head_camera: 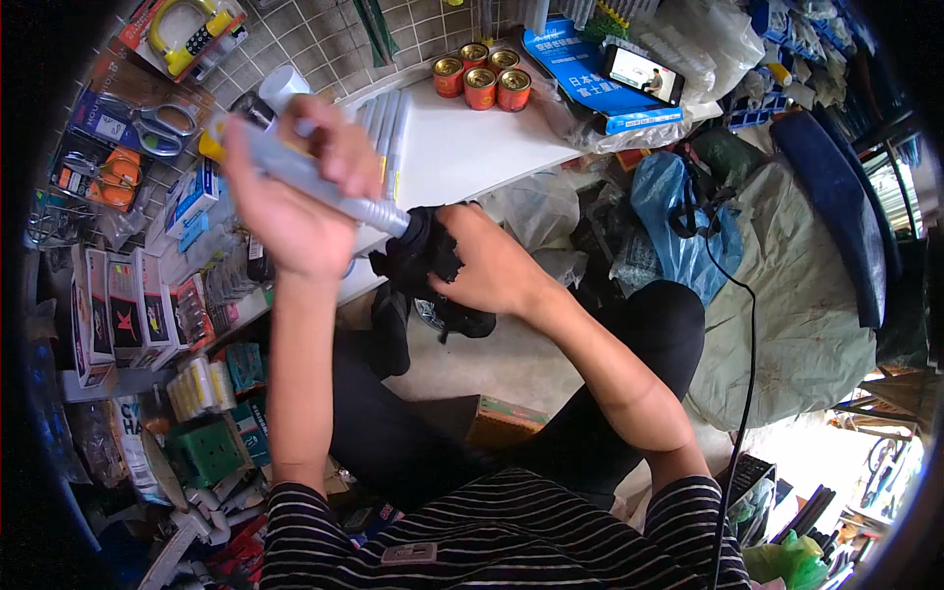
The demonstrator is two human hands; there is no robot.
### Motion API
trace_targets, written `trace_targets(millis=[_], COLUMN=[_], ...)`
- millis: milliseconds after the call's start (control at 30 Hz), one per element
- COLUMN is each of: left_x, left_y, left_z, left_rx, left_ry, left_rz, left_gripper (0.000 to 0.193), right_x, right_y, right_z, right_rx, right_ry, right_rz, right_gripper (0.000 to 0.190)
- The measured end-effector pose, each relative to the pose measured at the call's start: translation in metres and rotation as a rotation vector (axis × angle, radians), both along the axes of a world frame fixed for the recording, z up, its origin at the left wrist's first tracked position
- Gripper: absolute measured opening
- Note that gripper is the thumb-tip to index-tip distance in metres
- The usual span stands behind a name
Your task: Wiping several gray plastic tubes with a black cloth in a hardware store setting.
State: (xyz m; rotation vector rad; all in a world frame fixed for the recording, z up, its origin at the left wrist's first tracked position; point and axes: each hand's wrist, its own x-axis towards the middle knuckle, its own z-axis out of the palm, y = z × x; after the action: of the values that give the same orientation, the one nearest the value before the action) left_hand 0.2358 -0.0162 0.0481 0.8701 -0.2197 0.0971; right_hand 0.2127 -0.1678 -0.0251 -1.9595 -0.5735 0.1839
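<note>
A grey plastic tube (306, 171) with a ribbed neck and a yellow far end slants across the view, partly blurred. My left hand (302, 184) is wrapped around its body, the thumb on one side and curled fingers on the other. The ribbed neck runs down into a bunched black cloth or bag (402, 258). My right hand (490, 258) grips this black material beside the neck. What lies inside the black material is hidden.
Several red tins (480, 88) and grey tubes (383, 129) stand or lie on a white shelf (442, 140). A phone (643, 74) rests on blue packaging (571, 77). Packaged scissors (166, 129) hang at left. A black cable (752, 354) runs down the right side.
</note>
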Motion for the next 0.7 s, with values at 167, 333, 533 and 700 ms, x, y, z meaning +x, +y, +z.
trace_targets(millis=[167, 333, 533, 700], left_x=[0.024, 0.023, 0.015, 0.013], left_y=[0.022, 0.010, -0.015, 0.006], left_z=[-0.026, -0.033, -0.050, -0.053], left_rx=[0.038, 0.353, 0.741, 0.751], left_ry=[-0.208, -0.135, -0.233, 0.009], left_rz=[-0.184, -0.058, 0.050, 0.339], left_gripper=[0.050, 0.052, 0.050, 0.031], right_x=[0.004, 0.016, 0.013, 0.045], right_y=[0.005, 0.001, -0.001, -0.019], right_z=[-0.006, 0.001, -0.003, -0.042], right_rx=[-0.105, -0.057, 0.053, 0.312], right_ry=[-0.006, 0.074, 0.037, -0.204], right_rz=[0.019, -0.011, -0.078, -0.491], right_gripper=[0.050, 0.049, 0.067, 0.059])
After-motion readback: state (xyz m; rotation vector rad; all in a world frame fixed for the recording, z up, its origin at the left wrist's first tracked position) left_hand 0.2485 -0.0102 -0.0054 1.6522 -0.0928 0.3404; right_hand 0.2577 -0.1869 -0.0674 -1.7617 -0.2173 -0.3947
